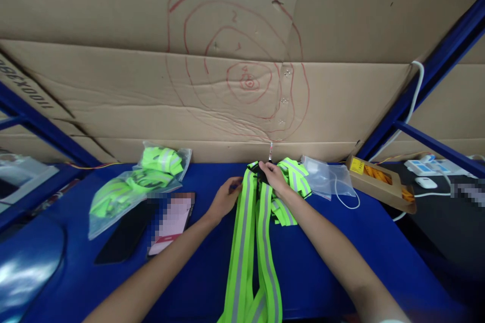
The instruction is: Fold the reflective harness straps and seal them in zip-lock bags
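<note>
Two hands are working over one set of lime-yellow reflective straps (242, 242), which is hanging down the middle of the scene. The right hand (275, 177) is gripping a black piece (261, 174) at its far end; the left hand (226, 198) is curling its fingers at the left edge of the straps, and whether it is pinching them I cannot tell. One crumpled strap bunch (297, 176) is lying just beyond the right wrist; whether it is joined to the held set is unclear. Two bagged bundles (125, 194) are lying on the left in clear plastic, near one lit phone (172, 224) and one dark flat object (127, 232). On the far right, one clear bag (318, 176) is resting beside one cardboard box (373, 191) of orange items, and one white power strip (435, 166) is sitting farther right.

The held straps are showing a grey band along their middle and running down past the near edge of the view, lying fairly flat with one crossing near the bottom.

A glossy blue table (204, 282) is spreading underneath. A cardboard wall (341, 111) is standing behind, carrying hand-drawn red rings (249, 82), and blue metal posts (435, 71) are slanting on both sides.
</note>
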Tool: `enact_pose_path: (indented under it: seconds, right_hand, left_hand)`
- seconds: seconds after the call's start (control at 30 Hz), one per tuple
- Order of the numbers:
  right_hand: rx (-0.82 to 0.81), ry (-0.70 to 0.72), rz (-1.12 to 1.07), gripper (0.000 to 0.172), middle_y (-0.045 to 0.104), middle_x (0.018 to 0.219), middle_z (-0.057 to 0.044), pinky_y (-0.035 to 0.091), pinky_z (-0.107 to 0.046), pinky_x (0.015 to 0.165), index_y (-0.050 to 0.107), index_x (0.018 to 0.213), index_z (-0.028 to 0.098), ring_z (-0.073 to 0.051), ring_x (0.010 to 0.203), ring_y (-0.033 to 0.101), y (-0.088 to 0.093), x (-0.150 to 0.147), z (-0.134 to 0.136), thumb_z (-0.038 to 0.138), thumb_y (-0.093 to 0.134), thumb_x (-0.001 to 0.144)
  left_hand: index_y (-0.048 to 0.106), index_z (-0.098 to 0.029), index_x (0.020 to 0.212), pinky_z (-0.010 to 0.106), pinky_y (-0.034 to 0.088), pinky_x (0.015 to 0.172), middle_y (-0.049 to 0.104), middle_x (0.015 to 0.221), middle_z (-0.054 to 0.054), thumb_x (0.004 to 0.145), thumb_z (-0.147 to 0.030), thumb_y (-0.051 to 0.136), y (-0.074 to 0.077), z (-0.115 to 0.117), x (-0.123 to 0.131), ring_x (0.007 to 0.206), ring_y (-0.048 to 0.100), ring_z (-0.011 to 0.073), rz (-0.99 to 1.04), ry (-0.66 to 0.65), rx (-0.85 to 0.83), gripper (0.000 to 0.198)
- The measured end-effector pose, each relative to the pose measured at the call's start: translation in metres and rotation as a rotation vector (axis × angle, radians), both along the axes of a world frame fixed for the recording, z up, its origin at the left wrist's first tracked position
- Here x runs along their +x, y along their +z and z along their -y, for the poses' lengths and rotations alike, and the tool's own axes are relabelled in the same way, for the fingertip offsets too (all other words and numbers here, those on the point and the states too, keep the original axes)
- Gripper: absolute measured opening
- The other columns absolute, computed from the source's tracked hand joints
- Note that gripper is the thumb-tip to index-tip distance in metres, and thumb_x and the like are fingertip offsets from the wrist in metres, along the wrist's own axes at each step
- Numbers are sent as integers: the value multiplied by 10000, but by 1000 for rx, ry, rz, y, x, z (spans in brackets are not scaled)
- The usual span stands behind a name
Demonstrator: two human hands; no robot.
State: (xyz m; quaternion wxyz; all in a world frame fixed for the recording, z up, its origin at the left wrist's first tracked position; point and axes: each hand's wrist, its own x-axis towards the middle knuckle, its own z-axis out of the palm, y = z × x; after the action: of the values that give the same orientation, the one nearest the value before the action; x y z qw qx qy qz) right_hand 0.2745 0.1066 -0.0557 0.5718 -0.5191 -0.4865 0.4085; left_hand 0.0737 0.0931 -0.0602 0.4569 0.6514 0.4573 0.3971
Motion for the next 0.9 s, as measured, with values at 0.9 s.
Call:
enact_pose_path:
  seconds: [0.9]
  right_hand:
    - [24,-48,91,545,451,601,52,333,-268,609,510,636,225,-137,613,409,-6,0,-4,739,584,802]
  left_hand:
    - [583,-183,754,264,414,640,537,725,-5,857,-528,615,9,47,-11,690,515,158,-166,-116,-17,361]
